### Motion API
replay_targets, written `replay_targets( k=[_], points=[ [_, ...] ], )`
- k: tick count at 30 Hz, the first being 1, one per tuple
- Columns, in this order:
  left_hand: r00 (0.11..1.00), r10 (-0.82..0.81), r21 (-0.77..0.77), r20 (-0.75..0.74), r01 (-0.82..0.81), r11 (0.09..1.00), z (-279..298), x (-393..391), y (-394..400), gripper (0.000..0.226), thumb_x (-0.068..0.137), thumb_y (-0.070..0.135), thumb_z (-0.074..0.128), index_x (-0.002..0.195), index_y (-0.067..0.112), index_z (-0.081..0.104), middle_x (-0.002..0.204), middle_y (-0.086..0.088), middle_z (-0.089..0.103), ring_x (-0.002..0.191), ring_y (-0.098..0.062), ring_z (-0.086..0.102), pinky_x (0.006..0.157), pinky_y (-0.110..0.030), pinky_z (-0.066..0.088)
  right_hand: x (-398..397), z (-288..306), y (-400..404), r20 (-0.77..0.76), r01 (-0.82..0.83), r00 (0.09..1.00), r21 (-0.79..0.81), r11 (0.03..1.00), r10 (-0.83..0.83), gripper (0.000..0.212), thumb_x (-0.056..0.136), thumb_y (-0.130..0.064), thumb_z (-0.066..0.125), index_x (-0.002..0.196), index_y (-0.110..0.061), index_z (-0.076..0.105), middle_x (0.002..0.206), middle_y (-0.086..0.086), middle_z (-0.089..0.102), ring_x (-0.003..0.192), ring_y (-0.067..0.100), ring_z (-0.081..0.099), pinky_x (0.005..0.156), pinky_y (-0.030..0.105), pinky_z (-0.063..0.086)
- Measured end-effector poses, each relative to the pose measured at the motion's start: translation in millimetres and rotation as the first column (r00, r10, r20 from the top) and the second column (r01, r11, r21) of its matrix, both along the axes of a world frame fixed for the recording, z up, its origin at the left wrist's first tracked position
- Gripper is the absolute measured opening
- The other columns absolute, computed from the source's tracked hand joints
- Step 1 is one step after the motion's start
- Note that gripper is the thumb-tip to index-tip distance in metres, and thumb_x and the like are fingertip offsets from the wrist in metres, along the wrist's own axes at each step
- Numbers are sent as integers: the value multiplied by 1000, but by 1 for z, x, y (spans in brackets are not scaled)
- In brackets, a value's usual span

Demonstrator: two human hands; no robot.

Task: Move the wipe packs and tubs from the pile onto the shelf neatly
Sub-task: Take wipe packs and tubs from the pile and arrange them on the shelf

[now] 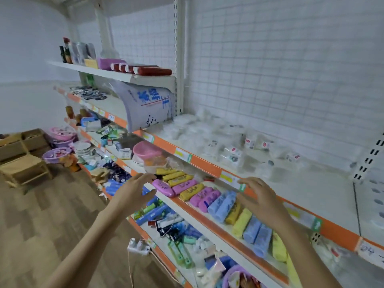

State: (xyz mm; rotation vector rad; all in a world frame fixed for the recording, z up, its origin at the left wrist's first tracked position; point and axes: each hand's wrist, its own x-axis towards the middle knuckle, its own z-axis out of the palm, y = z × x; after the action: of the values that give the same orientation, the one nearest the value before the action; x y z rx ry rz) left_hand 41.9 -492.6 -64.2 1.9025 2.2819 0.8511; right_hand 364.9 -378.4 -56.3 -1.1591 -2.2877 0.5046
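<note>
Both hands hover with released grips above the shelf's [209,202] front edge; left hand [133,192] is nearest the pink pack [163,188], lying lengthwise left-to-right; right hand [259,196] is farther.

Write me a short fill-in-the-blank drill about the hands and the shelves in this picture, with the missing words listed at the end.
1. Both the left hand and the right hand hold ____.
2. The edge strips on the shelf fronts are coloured ____.
3. The pink bowl sits on the shelf to the ____ of the row of coloured packs.
4. The big white sack has ____ lettering.

Missing words: nothing; orange; left; blue
</note>
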Motion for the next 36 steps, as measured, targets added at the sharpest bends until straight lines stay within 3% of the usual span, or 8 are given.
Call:
replay_targets(
  k=[4,8,12,18,24,32,34,36],
  points=[
    [1000,-4,78,-27,6,997,14,-27,69,42,87,24,62,127,20,52,122,0,57,106,-14,55,81,-23,42,-30,29,74,-11,-12,1000,91,996,13,34,86,-31,61,119,-27,55,119,-11,49,113,8,48,93,28,40],
    [999,20,92,-29,-17,996,28,-56,141,41,84,31,63,122,20,56,117,0,59,104,-18,56,82,-29,44,-68,56,153,-13,-68,997,129,989,70,35,86,-35,60,120,-30,53,124,-12,47,111,10,51,95,32,42],
    [999,43,82,-28,-41,996,42,-85,209,39,85,27,63,122,17,54,115,-1,58,106,-16,54,83,-25,40,-108,74,227,47,-117,993,154,981,111,39,89,-37,57,126,-27,50,128,-10,46,120,10,44,94,23,34],
    [995,53,15,-81,-52,999,48,-122,287,41,86,26,62,124,12,53,120,-6,59,107,-18,56,89,-26,42,-173,74,313,117,-194,975,50,980,187,43,89,-39,57,129,-24,48,134,-4,47,120,12,45,99,32,39],
    [998,25,-127,-57,-32,991,44,-165,365,46,88,31,59,128,12,47,125,-9,52,108,-19,51,91,-26,40,-227,58,371,191,-165,966,-72,984,176,45,89,-38,56,130,-22,46,134,0,47,118,15,46,97,31,40],
    [969,-247,-269,10,241,933,35,-206,469,74,82,30,68,143,25,27,146,-4,21,133,-22,25,110,-33,23,-281,47,410,276,-96,945,-283,954,177,56,82,-45,64,130,-21,46,131,0,47,117,13,47,99,26,39],
    [932,-356,-282,69,361,889,32,-218,490,78,79,25,71,142,30,26,145,-2,18,135,-20,18,112,-33,21,-293,44,414,330,-47,931,-316,948,156,58,77,-49,68,126,-24,48,126,0,48,112,13,48,99,29,41],
    [897,-431,-306,102,440,844,27,-228,503,79,74,34,73,140,34,29,145,2,17,135,-17,16,113,-38,24,-303,40,417,435,-2,889,-307,952,142,66,70,-53,72,126,-29,45,122,-4,43,112,13,44,99,33,40]
  ],
)
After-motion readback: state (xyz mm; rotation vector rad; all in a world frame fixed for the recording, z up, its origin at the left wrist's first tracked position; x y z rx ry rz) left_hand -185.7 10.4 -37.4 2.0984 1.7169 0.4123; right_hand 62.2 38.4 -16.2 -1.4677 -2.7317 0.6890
